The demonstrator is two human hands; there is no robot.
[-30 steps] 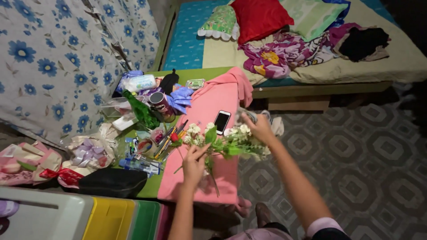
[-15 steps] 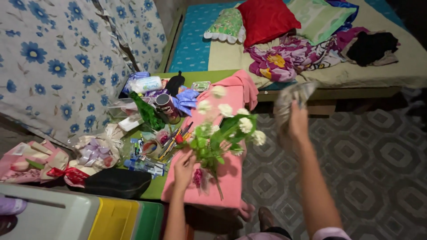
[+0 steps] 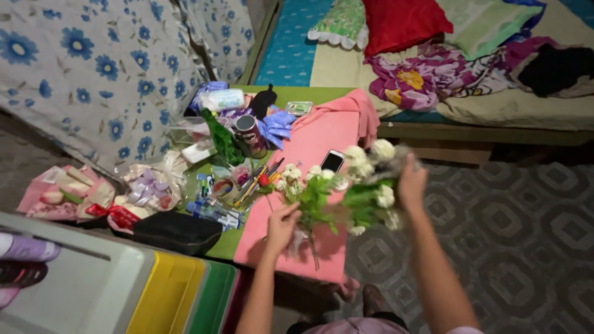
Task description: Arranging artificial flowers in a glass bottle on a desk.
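We see a spray of white flowers [image 3: 322, 185] with green leaves held above the pink cloth [image 3: 309, 142], its thin stems pinched in the left hand [image 3: 281, 226] and pointing down toward the cloth's near edge. A second cluster of white blooms [image 3: 374, 185] and leaves sits just beside it to the right, gripped from the far side by the right hand [image 3: 411, 182].

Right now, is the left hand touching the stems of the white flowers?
Touching. The head view shows the left hand pinching the green flower stems above the pink cloth.
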